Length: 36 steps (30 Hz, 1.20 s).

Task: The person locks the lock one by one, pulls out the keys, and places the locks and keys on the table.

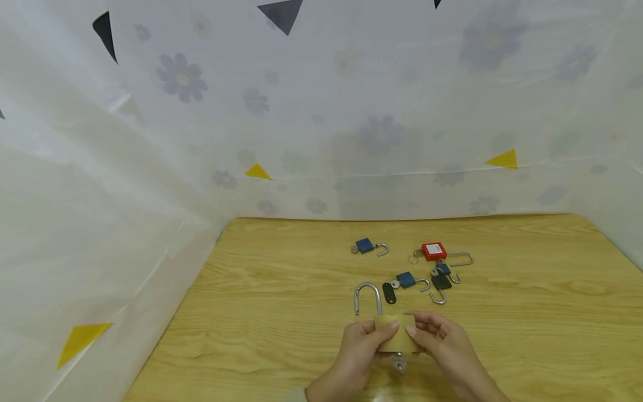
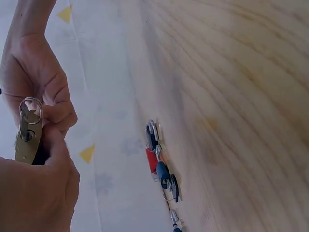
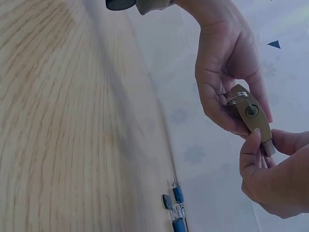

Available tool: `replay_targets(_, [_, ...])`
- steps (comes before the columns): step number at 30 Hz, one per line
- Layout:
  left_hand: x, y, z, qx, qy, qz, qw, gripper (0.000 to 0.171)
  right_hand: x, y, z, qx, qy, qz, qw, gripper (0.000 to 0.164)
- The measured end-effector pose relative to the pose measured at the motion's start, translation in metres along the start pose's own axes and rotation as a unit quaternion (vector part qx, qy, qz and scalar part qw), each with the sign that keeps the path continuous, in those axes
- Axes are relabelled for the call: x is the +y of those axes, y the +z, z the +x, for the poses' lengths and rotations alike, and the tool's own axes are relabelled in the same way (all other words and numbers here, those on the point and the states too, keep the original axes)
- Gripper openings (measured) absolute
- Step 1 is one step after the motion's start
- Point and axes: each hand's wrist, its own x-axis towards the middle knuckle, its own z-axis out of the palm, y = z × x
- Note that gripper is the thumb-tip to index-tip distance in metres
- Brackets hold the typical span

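Observation:
A large brass padlock is held between both hands near the table's front. Its steel shackle stands raised and swung out to the left, one leg in the body and the other free. My left hand pinches the body from the left, thumb on its front face. From the right, my right hand grips the other side, thumb also on the front. A key is in the keyhole at the bottom; its ring shows in the right wrist view. The fingers behind the body are mostly hidden.
Beyond the hands lie several opened padlocks: a blue one at the back, a red one, another blue one and a black one. A black key tag lies near the shackle. Plastic sheeting hangs behind the wooden table.

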Motion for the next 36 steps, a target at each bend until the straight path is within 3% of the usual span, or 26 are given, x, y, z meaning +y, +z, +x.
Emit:
replay_targets(3, [0.001, -0.001, -0.001, -0.015, 0.004, -0.007, 0.9999, 0.033, 0.000, -0.003, 0.001, -0.021, -0.013, -0.010, 1.000, 0.043])
replay_targets(7, [0.002, -0.004, -0.003, -0.037, 0.002, -0.004, 0.9993, 0.034, 0.002, -0.014, 0.007, -0.102, -0.053, -0.022, 0.993, 0.038])
replay_targets(10, [0.002, -0.006, -0.005, -0.054, -0.001, -0.005, 0.9985, 0.036, 0.004, -0.024, 0.017, -0.186, -0.071, 0.009, 0.980, 0.026])
replay_targets(14, [0.002, -0.006, -0.008, -0.082, -0.002, -0.015, 0.9965, 0.038, 0.005, -0.024, 0.033, -0.266, -0.078, 0.068, 0.958, 0.029])
replay_targets(17, [0.004, -0.005, -0.011, -0.099, -0.007, -0.023, 0.9948, 0.038, 0.004, -0.011, 0.043, -0.337, -0.104, 0.115, 0.929, 0.037])
replay_targets(20, [0.004, -0.004, -0.015, -0.117, -0.009, -0.028, 0.9927, 0.037, 0.003, 0.005, 0.049, -0.421, -0.146, 0.162, 0.881, 0.044])
replay_targets(23, [0.004, -0.003, -0.017, -0.125, 0.001, -0.032, 0.9916, 0.037, 0.001, 0.017, 0.052, -0.457, -0.197, 0.176, 0.849, 0.049])
replay_targets(28, [0.005, -0.004, -0.018, -0.118, 0.007, -0.032, 0.9925, 0.037, 0.001, 0.024, 0.051, -0.471, -0.197, 0.209, 0.834, 0.050])
replay_targets(36, [0.004, -0.005, -0.018, -0.108, -0.007, -0.009, 0.9941, 0.034, 0.014, 0.019, 0.059, -0.449, -0.175, 0.255, 0.838, 0.036])
